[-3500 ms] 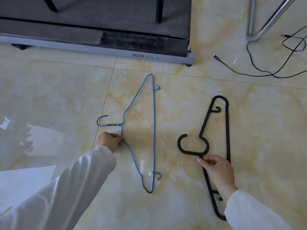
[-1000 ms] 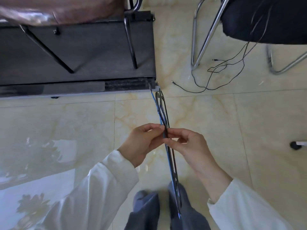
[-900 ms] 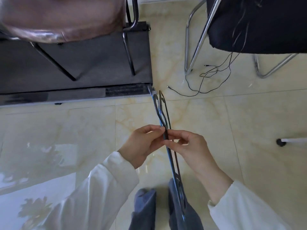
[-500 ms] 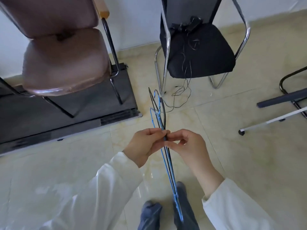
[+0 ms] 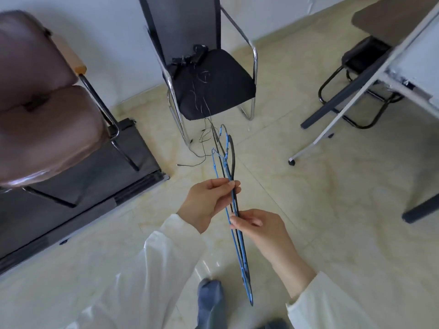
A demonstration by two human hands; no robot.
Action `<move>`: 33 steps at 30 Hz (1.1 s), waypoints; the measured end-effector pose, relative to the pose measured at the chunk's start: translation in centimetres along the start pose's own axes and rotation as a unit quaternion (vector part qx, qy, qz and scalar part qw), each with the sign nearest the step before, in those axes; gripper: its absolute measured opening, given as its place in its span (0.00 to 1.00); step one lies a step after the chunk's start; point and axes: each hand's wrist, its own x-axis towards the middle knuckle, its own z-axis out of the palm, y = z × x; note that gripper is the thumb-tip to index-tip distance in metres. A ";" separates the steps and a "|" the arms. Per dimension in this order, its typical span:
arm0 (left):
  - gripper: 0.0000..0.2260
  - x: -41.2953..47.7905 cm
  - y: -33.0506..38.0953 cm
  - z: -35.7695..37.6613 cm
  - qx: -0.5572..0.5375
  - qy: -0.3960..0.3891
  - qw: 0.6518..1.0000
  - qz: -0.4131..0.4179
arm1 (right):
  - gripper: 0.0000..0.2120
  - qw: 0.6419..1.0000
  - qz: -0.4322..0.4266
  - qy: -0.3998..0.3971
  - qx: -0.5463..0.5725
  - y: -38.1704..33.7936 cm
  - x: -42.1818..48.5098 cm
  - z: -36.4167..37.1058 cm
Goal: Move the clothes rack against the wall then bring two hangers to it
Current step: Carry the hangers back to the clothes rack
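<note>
A blue wire hanger [image 5: 215,165] and a black plastic hanger [image 5: 232,155] are stacked flat together, held edge-on above the floor with their hooks pointing away from me. My left hand [image 5: 206,203] pinches the pair near the middle. My right hand [image 5: 259,228] pinches them a little lower, closer to my body. The lower ends of the hangers reach down past my wrist. The clothes rack is not clearly identifiable in view.
A brown padded chair [image 5: 45,119] stands on a black treadmill base [image 5: 78,191] at left. A black chrome-framed chair [image 5: 213,77] with loose cables [image 5: 202,148] stands ahead by the wall. A white-and-dark frame leg [image 5: 327,129] crosses the right side. My feet show below.
The hangers were lifted off the floor and brought together in both hands. My view has tilted up and turned, and my right hand has slid lower along the hangers.
</note>
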 end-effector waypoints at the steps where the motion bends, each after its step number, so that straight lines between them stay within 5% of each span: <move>1: 0.02 -0.3 -0.6 1.3 0.007 -0.007 1.000 -0.002 | 0.02 1.000 0.000 0.002 0.015 0.2 -0.6 -1.3; 17: 0.09 -7.3 -16.7 29.5 0.160 -0.194 0.965 -0.068 | 0.07 0.965 0.037 0.204 0.163 7.6 -15.4 -27.7; 24: 0.17 -10.8 -25.0 40.8 0.249 -0.305 0.912 -0.114 | 0.07 0.911 0.039 0.347 0.219 11.5 -22.4 -37.0; 33: 0.03 -13.5 -34.1 53.4 0.337 -0.418 0.824 -0.181 | 0.01 0.835 0.050 0.473 0.278 15.5 -28.3 -47.2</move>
